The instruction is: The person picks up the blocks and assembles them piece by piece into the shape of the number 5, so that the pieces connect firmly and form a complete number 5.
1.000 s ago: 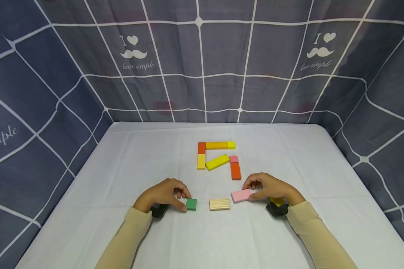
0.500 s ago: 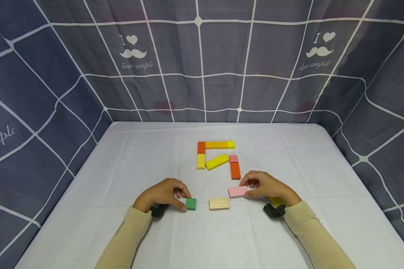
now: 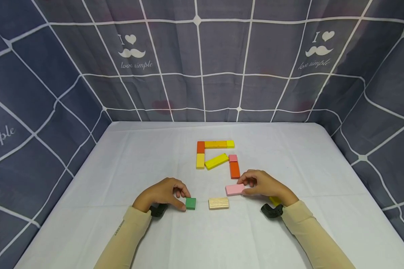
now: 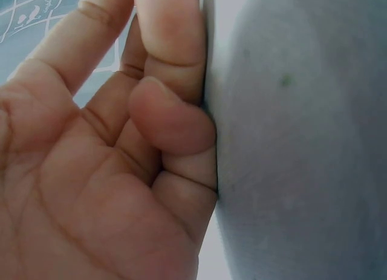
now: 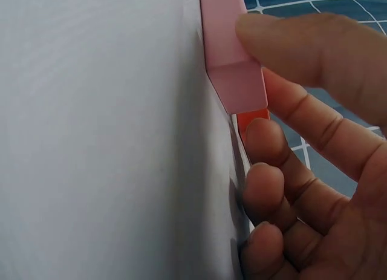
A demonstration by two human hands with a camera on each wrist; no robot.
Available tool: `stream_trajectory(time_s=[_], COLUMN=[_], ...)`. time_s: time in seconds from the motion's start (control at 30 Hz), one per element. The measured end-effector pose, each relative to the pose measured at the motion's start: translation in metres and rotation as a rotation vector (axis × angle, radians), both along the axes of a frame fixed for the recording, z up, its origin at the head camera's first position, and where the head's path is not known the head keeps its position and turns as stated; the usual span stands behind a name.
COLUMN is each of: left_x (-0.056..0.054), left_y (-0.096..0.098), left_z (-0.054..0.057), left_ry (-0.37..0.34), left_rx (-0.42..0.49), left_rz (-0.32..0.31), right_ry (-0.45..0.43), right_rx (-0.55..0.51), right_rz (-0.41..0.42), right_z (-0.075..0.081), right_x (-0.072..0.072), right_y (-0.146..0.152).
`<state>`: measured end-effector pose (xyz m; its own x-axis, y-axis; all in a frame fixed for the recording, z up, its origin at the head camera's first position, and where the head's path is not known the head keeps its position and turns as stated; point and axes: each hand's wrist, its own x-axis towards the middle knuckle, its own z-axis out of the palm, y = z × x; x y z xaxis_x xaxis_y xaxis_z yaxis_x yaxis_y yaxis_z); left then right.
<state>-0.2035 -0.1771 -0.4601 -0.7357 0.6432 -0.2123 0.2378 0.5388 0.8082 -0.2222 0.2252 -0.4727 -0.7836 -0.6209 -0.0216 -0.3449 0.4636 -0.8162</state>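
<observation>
My left hand rests low on the white cloth, with thumb and index finger at the near and far edges of a small green square block, pinching it. In the left wrist view the curled fingers hide that block. My right hand pinches one end of a pink rectangular block between thumb and fingers. The right wrist view shows the pink block lying along the cloth under the thumb. Between the hands lies a ridged, pale wooden block, touched by neither.
Beyond the hands, blocks form an angular outline: a red block, an orange-yellow one, yellow ones, a small pink one and an orange-red one. Something yellow shows beneath the right wrist. Grey checked cloth surrounds the table.
My right hand has moved the pink block left and away from me, closer to the orange-red block. The left hand and green block have stayed in place.
</observation>
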Motion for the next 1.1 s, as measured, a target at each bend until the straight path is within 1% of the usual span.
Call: stream_trajectory(time_s=[0.2, 0.57, 1.1], left_x=[0.0001, -0.0003, -0.0008], left_y=[-0.0012, 0.0006, 0.0000], left_z=[0.0002, 0.0008, -0.0006], left_ry=[-0.003, 0.001, 0.006], left_rx=[0.005, 0.014, 0.017], left_rz=[0.005, -0.011, -0.013], right_ry=[0.017, 0.042, 0.034], right_rx=[0.018, 0.037, 0.035], right_rz=[0.002, 0.003, -0.029], right_z=[-0.0002, -0.0011, 0.0026], right_x=[-0.0011, -0.0041, -0.0046], right_y=[-0.0029, -0.0057, -0.0095])
